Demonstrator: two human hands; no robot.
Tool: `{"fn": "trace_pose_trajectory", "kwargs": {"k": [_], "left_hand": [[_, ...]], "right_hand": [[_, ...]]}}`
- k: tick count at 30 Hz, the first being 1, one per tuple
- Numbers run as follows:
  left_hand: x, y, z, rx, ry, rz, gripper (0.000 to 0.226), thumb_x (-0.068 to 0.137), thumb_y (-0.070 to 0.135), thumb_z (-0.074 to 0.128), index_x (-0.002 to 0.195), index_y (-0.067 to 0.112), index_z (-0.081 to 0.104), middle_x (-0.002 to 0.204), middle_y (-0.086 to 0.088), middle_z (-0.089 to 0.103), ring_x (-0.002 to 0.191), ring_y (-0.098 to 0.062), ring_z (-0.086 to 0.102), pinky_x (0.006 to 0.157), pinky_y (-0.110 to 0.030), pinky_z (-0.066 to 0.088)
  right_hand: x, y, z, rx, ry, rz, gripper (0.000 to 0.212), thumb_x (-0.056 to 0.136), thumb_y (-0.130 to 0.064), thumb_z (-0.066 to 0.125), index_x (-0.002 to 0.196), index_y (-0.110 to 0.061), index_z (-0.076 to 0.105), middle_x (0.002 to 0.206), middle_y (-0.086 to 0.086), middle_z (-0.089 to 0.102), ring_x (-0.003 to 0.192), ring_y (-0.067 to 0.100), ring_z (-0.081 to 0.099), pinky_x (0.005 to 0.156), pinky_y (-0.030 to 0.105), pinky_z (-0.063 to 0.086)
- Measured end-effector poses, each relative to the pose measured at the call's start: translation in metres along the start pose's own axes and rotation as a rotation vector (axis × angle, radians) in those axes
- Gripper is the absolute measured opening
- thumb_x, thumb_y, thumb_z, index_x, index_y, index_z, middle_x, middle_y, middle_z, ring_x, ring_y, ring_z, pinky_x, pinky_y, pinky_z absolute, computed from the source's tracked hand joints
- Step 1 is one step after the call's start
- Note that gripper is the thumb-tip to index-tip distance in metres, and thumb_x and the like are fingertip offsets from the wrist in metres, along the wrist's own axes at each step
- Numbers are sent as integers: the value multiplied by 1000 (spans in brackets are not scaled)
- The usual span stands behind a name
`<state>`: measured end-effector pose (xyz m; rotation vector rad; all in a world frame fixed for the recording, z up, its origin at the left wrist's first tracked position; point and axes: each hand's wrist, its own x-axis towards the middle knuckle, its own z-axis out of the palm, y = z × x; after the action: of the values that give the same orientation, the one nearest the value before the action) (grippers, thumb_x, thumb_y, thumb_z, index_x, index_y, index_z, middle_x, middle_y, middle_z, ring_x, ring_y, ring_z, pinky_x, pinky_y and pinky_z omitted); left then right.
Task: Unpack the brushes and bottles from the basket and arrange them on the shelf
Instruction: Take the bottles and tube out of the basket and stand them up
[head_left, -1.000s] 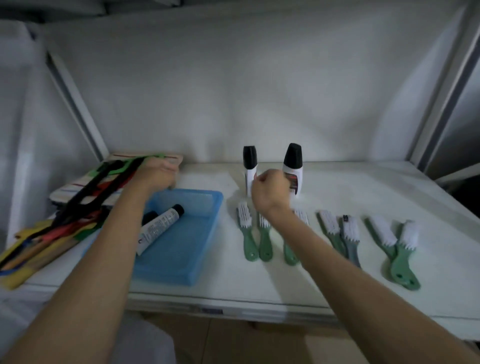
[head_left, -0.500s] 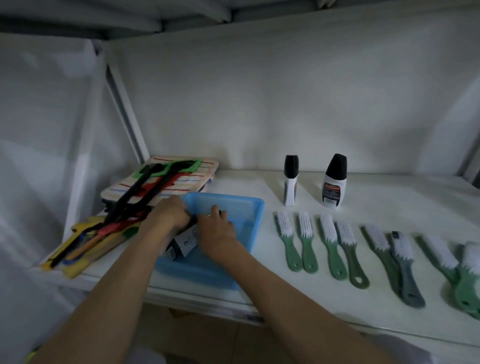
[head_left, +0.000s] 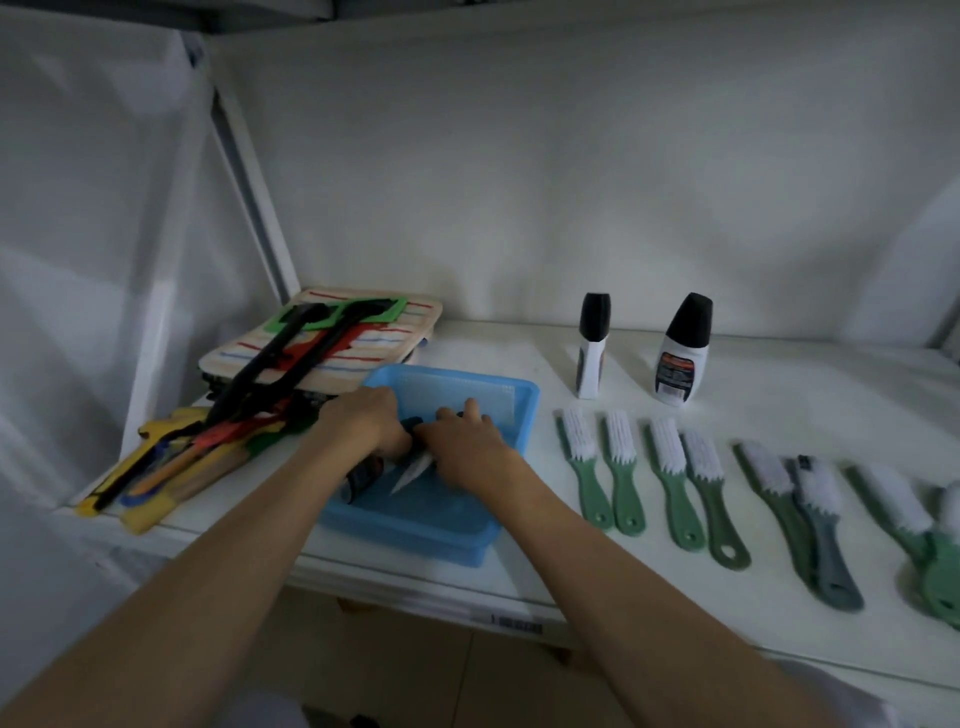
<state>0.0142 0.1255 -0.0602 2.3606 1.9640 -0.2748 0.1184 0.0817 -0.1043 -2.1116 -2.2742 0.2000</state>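
Note:
A blue basket sits on the white shelf, left of centre. Both my hands are inside it. My left hand is closed around a dark bottle. My right hand covers and grips a white bottle, of which only the tapered end shows. Two white bottles with black caps stand upright behind the basket's right side, a slim one and a wider one. Several green-handled brushes and a grey-handled one lie in a row to the right.
A striped pad with black, green and red long-handled tools on it lies left of the basket, and yellow handles reach the shelf's front edge. A slanted white post stands at the back left. The white back wall is close behind.
My right hand left the standing bottles and went into the basket next to my left hand. Both hands have closed on the bottles lying there. The view swung left.

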Motion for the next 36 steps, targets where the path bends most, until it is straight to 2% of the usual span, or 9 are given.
{"fn": "trace_pose_trajectory", "kwargs": {"k": [2, 6, 8, 11, 18, 21, 25, 28, 36], "left_hand": [[1, -6, -5, -89, 2, -8, 49, 78, 38, 65, 115, 9, 54, 105, -9, 62, 97, -26, 62, 80, -33, 51], [-5, -19, -36, -333, 57, -12, 57, 81, 45, 65, 115, -1, 61, 100, -19, 63, 79, -27, 55, 59, -28, 40], [-13, -17, -54, -483, 98, 45, 57, 79, 44, 68, 117, 3, 62, 105, -16, 62, 88, -28, 56, 69, -27, 41], [-38, 2, -73, -738, 137, 288, 22, 82, 24, 75, 101, 20, 66, 106, -9, 67, 100, -25, 60, 83, -30, 43], [-79, 127, -89, -1221, 255, 540, 34, 76, 22, 81, 106, 13, 66, 94, -3, 73, 84, -16, 68, 79, -30, 52], [-79, 202, -88, -1143, 292, 575, 46, 61, 41, 84, 97, 16, 69, 91, 1, 73, 85, -17, 70, 74, -27, 55], [-81, 293, -76, -970, 339, 636, 47, 64, 45, 83, 98, 16, 65, 95, 2, 69, 86, -17, 65, 70, -27, 51], [-80, 347, -63, -849, 346, 634, 49, 67, 45, 79, 97, 12, 59, 95, -4, 63, 86, -26, 62, 66, -31, 47], [-54, 413, -25, -643, 315, 523, 53, 74, 40, 79, 109, 7, 56, 113, -14, 61, 102, -35, 62, 67, -32, 43]], "right_hand": [[-3, 6, -8, 97, 14, -34, 39, 95, -8, 41, 129, -23, 53, 133, 10, 50, 128, 40, 35, 104, 45, 32], [-22, 35, -64, 422, 30, -155, 24, 87, -8, 62, 110, -16, 66, 108, 5, 67, 102, 24, 60, 89, 30, 41], [-41, 56, -98, 618, 0, -177, 28, 86, -6, 67, 113, -14, 69, 98, 0, 66, 90, 15, 60, 82, 26, 47], [-74, 98, -133, 828, -35, -181, 27, 88, -3, 65, 111, -17, 66, 108, 8, 68, 97, 17, 61, 78, 32, 52], [-149, 237, -154, 848, 317, 247, 11, 94, -8, 60, 105, -9, 58, 95, 12, 63, 76, 22, 57, 61, 26, 47], [-168, 283, -121, 873, 554, 508, 7, 93, -3, 57, 96, -7, 52, 77, 8, 55, 63, 19, 53, 46, 20, 47], [-178, 328, -60, 935, 740, 766, 12, 85, -4, 64, 80, -12, 57, 78, 8, 58, 82, 36, 64, 70, 37, 57], [-189, 343, -46, 894, 798, 867, 11, 89, -10, 62, 99, -6, 62, 85, 8, 58, 74, 24, 55, 61, 23, 44], [-183, 360, -20, 899, 789, 990, 27, 87, -23, 63, 113, -18, 57, 110, 10, 68, 104, 33, 63, 93, 48, 50]]}}
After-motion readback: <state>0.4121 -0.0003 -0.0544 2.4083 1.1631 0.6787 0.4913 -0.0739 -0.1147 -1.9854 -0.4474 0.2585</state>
